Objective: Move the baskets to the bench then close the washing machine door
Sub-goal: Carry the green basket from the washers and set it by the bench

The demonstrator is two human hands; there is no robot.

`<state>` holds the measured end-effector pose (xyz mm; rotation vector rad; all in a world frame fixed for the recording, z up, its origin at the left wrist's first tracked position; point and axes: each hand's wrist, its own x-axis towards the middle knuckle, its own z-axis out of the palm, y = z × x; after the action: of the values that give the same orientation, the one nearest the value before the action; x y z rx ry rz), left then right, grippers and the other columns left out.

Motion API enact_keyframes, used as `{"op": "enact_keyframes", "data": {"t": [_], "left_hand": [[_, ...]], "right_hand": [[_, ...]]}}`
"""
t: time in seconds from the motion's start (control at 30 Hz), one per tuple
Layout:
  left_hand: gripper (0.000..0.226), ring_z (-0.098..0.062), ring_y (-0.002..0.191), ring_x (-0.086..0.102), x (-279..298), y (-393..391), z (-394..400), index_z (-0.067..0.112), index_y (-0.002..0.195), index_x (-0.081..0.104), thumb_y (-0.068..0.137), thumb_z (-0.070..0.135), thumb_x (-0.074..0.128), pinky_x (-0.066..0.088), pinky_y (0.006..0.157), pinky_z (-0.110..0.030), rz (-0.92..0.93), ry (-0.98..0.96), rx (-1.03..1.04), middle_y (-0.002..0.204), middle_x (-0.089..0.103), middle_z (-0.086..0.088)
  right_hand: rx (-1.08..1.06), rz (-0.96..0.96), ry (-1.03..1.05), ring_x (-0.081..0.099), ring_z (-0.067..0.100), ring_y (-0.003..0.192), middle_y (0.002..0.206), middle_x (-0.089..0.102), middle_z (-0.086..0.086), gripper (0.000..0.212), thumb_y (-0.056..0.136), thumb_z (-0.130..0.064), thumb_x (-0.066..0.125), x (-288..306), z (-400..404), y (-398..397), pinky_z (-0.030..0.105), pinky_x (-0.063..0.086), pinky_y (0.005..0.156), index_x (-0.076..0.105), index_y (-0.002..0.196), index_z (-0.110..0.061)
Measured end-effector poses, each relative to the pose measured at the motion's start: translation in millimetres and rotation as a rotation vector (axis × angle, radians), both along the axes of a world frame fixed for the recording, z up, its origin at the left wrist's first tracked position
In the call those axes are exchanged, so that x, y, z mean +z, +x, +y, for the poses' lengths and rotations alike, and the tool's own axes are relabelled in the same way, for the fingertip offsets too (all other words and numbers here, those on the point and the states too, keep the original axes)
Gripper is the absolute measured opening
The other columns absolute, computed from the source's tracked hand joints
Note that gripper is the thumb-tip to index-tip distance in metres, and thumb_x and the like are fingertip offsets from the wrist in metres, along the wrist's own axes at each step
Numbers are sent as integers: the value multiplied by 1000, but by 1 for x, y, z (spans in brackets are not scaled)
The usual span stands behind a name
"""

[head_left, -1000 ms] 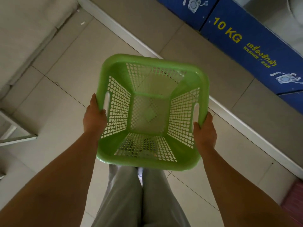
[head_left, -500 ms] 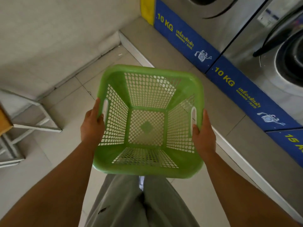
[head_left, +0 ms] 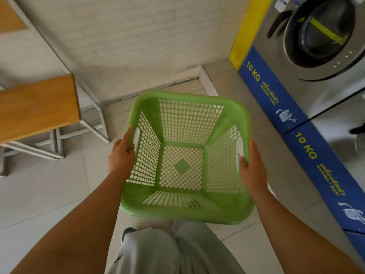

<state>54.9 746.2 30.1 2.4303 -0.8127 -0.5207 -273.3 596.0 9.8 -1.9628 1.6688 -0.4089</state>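
An empty green plastic basket with lattice walls hangs in front of me above the floor. My left hand grips its left handle slot and my right hand grips the right one. A wooden bench on a white metal frame stands at the left, against the wall. At the top right is a silver washing machine with a round dark door; whether that door is open I cannot tell.
A blue plinth marked "10 KG" runs along the right under the machines, on a raised step. A pale brick wall closes the far side. Tiled floor lies between bench and machines. My legs show below the basket.
My view has swung up and left: the bench and the machine front have come into sight. Both hands keep the same grip on the basket.
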Motion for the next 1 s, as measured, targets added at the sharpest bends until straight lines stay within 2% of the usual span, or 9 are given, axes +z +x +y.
{"op": "enact_keyframes", "data": {"t": [0.1,0.27,0.37,0.5,0.6,0.7,0.9,1.0], "left_hand": [[59,-21,86,52,4,19,35,52,144,26,97,19,41,41,74,-33,11,0,69,121,57,-10],[57,-20,79,51,9,57,112,48,145,28,98,17,41,40,60,-28,13,0,208,119,57,-11],[57,-20,78,52,10,82,162,51,143,28,98,18,41,40,61,-30,15,8,302,118,58,-10],[57,-19,79,49,11,111,230,48,143,31,98,15,42,35,56,-25,26,-8,422,112,57,-10],[59,-20,80,51,10,132,283,49,142,32,96,15,43,39,65,-31,26,-25,515,114,59,-12],[58,-18,82,51,10,150,330,50,142,33,96,15,43,39,69,-30,33,-36,610,116,58,-11],[56,-17,80,54,10,181,409,55,141,30,98,21,40,37,52,-23,54,-15,805,124,56,-5],[57,-17,83,53,10,198,438,54,142,28,98,20,39,35,51,-23,52,21,886,126,56,-5]], "right_hand": [[85,-17,-10,29,23,144,160,21,3,62,98,-18,46,0,10,30,39,32,110,17,154,-19],[232,-4,-8,28,22,144,161,18,0,62,100,-20,43,6,47,96,41,34,109,14,154,-21],[325,2,11,29,24,144,161,17,-2,62,100,-22,41,8,76,139,43,34,108,11,154,-24],[428,23,19,38,28,138,161,17,-2,63,100,-24,41,8,115,196,45,41,102,9,154,-27],[504,43,33,41,30,136,162,15,-3,64,100,-23,42,8,147,240,46,42,101,8,154,-29],[598,50,35,43,32,135,162,15,-4,64,100,-25,42,6,178,283,46,43,101,7,154,-31],[776,63,43,45,31,133,161,17,-3,63,100,-25,41,16,227,373,42,44,100,9,154,-29],[868,72,40,47,31,131,161,17,-3,62,101,-26,40,16,245,423,39,45,96,10,154,-28]]}}
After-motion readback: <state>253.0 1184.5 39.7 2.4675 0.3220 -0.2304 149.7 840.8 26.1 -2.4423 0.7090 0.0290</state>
